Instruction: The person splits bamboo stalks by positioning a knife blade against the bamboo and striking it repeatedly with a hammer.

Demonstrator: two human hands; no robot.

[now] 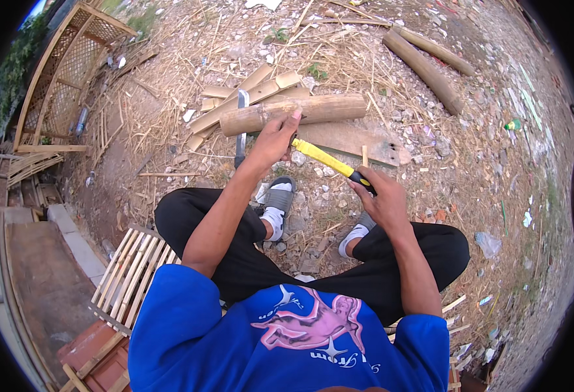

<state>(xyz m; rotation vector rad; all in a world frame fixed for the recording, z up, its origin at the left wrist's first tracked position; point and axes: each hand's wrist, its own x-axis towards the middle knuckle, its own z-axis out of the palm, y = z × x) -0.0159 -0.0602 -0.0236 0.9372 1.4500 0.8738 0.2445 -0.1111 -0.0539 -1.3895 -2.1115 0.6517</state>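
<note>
A thick length of bamboo [333,109] lies crosswise in front of me, over a flat wooden board [339,138]. My right hand [384,195] is closed around the black grip of a tool with a yellow handle [323,158]. Closed about the tool's far end is my left hand [275,140], its fingertips by the bamboo's near side. That hand hides the tool's head, so I cannot tell its kind. Left of the left hand, a metal blade [242,99] with a dark handle [239,159] passes under the bamboo.
Split bamboo pieces [212,116] are stacked behind the bamboo's left part. Two wooden poles [424,73] lie at the far right. A lattice frame [65,75] stands far left, and a slatted bamboo piece [132,274] is by my left side. Straw and rubble cover the ground.
</note>
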